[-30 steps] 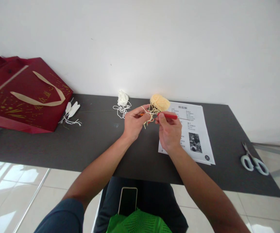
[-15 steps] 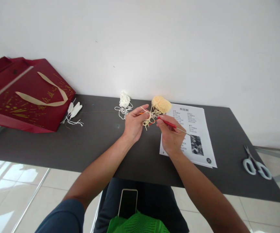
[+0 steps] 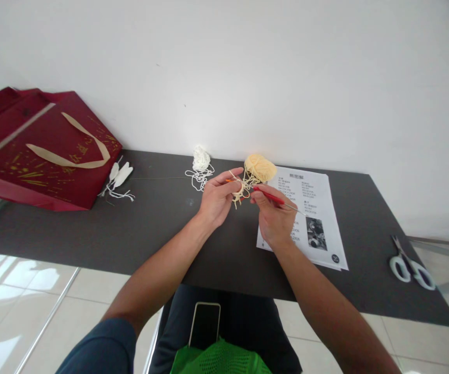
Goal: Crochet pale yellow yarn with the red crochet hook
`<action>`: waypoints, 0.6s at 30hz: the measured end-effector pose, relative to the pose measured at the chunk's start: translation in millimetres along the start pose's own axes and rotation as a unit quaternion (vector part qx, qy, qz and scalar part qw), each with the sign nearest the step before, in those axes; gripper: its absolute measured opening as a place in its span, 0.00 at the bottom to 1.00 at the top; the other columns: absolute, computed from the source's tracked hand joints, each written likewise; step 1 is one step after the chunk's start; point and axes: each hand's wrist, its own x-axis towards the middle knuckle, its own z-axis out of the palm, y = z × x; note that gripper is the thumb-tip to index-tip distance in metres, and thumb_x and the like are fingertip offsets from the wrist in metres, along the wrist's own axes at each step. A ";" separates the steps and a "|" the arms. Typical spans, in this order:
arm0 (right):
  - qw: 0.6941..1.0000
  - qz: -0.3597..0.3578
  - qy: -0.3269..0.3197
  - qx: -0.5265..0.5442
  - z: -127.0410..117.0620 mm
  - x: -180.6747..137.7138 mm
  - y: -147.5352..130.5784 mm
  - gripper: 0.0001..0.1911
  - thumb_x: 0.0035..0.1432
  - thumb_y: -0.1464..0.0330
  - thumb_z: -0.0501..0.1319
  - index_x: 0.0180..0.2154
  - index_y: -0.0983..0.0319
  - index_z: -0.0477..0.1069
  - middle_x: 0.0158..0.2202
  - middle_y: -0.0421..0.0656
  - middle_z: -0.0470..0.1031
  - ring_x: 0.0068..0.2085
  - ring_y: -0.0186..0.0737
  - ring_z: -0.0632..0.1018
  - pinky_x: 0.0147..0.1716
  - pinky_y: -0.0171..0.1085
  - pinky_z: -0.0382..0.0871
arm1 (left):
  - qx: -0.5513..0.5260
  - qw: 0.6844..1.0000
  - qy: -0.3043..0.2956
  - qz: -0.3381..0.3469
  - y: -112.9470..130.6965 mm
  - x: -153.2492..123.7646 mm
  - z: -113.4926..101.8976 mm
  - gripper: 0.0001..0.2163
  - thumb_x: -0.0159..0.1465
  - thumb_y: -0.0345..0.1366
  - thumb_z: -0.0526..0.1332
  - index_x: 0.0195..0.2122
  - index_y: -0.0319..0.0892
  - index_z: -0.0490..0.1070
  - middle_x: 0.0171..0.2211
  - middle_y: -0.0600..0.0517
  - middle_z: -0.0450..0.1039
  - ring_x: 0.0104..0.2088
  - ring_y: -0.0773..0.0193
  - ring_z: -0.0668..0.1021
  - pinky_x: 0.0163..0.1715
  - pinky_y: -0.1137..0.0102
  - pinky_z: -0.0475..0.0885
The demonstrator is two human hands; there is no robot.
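My left hand is closed in a pinch on a small tangle of pale yellow yarn above the dark table. My right hand is closed around a red-handled crochet hook, its red end touching the yarn tangle and its thin metal shaft running right over the paper. The strand leads back to a pale yellow yarn ball just behind the hands.
A printed sheet lies right of the hands. White yarn sits behind, small white pieces farther left beside a red gift bag. Scissors rest at the right end. A phone lies on my lap.
The right hand turned the crochet hook from lying level to slanting down to the right. The left hand kept its pinch on the yarn. The view shifted slightly.
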 end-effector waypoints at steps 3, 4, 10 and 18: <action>0.997 0.046 0.014 0.055 2.8 2.3 2.8 0.07 0.57 0.66 0.72 0.39 0.56 0.81 0.34 0.39 0.83 0.29 0.35 0.81 0.32 0.39 0.80 | 0.049 0.998 0.001 0.029 -1.7 -0.8 -0.2 0.16 0.49 0.28 0.72 0.40 0.43 0.84 0.28 0.55 0.78 0.26 0.71 0.75 0.32 0.72 0.70; 0.997 0.048 0.018 0.054 3.0 2.6 2.7 0.07 0.56 0.66 0.72 0.39 0.56 0.81 0.33 0.39 0.83 0.29 0.35 0.80 0.32 0.39 0.80 | 0.067 0.997 0.004 0.039 -2.5 -1.1 -0.1 0.15 0.49 0.28 0.72 0.40 0.43 0.84 0.28 0.55 0.78 0.26 0.71 0.75 0.31 0.72 0.70; 0.992 -0.071 -0.016 -0.105 -1.8 -1.9 -6.8 0.07 0.59 0.68 0.70 0.41 0.54 0.83 0.41 0.41 0.85 0.39 0.40 0.84 0.42 0.43 0.82 | 0.059 0.997 0.017 0.042 -5.3 -1.2 0.7 0.14 0.51 0.29 0.72 0.40 0.43 0.84 0.29 0.54 0.79 0.29 0.72 0.76 0.36 0.72 0.71; 0.957 -0.219 -0.054 -0.180 -4.8 -6.0 -3.3 0.16 0.60 0.74 0.68 0.47 0.49 0.82 0.45 0.41 0.86 0.43 0.43 0.85 0.44 0.46 0.82 | -0.054 0.998 0.003 -0.033 -4.0 -0.2 2.8 0.16 0.51 0.27 0.72 0.43 0.37 0.81 0.30 0.53 0.78 0.31 0.72 0.77 0.39 0.73 0.71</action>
